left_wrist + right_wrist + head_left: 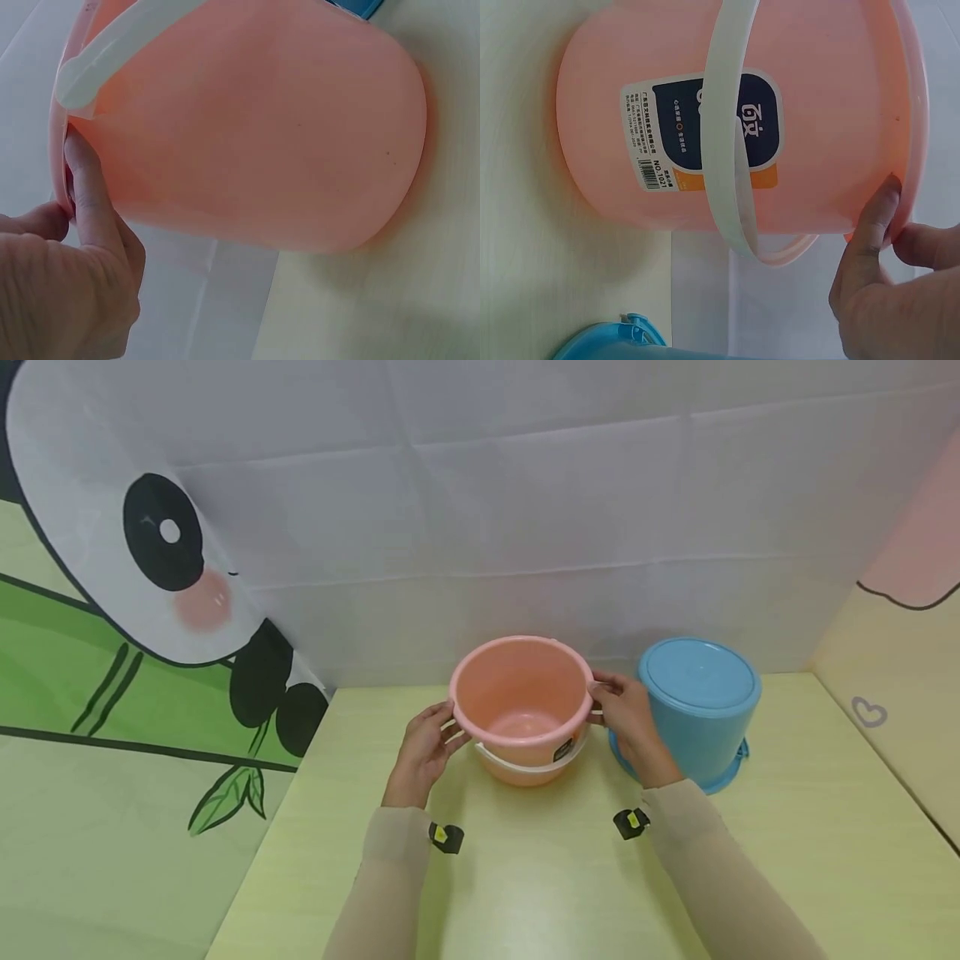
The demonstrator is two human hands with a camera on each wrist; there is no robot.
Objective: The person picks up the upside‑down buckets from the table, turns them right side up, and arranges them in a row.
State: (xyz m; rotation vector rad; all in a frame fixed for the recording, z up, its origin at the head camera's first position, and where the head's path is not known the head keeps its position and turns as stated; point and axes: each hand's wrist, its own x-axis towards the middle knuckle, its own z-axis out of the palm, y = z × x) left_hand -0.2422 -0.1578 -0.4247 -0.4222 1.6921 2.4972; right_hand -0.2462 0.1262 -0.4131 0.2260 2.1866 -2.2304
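Note:
A pink plastic bucket [521, 693] stands upright near the back of the table, its mouth facing up and its inside bare. Its white handle [525, 768] hangs down across the front. My left hand [426, 747] pinches the rim at the left side, thumb outside and fingers tucked beneath the lip, as the left wrist view shows. On the opposite side my right hand [633, 718] pinches the rim in the same way. A dark blue and white label [720, 131] shows on the bucket's wall in the right wrist view.
Close to my right hand, a blue bucket [701, 727] stands upside down with its base up. A white cloth wall [525, 510] rises behind the table [540, 877]. Cartoon-printed panels [150, 610] flank both sides.

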